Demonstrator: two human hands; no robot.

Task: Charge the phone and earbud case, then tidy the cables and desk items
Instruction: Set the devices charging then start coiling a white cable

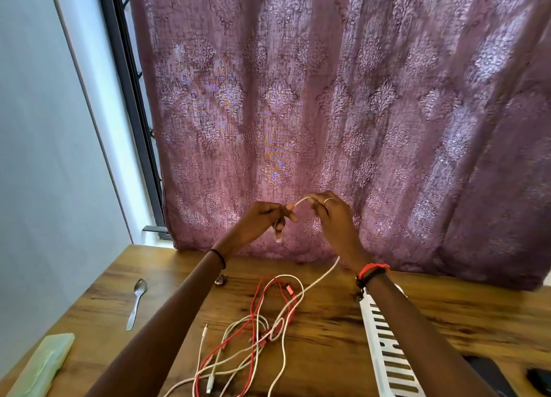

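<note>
Left hand (264, 217) and right hand (331, 215), raised close together, each pinch the white cable (301, 201), a short span held between them, apparently to draw it free of the red cable (288, 290) tangled below on the counter (328, 352).

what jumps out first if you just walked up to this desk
First the raised hands: the left hand and right hand each grip a white cable that runs between them, in front of a large purple patterned curtain. Below them a tangle of red and white cables sprawls on the wooden desk, with a spoon lying off to the left.
</note>
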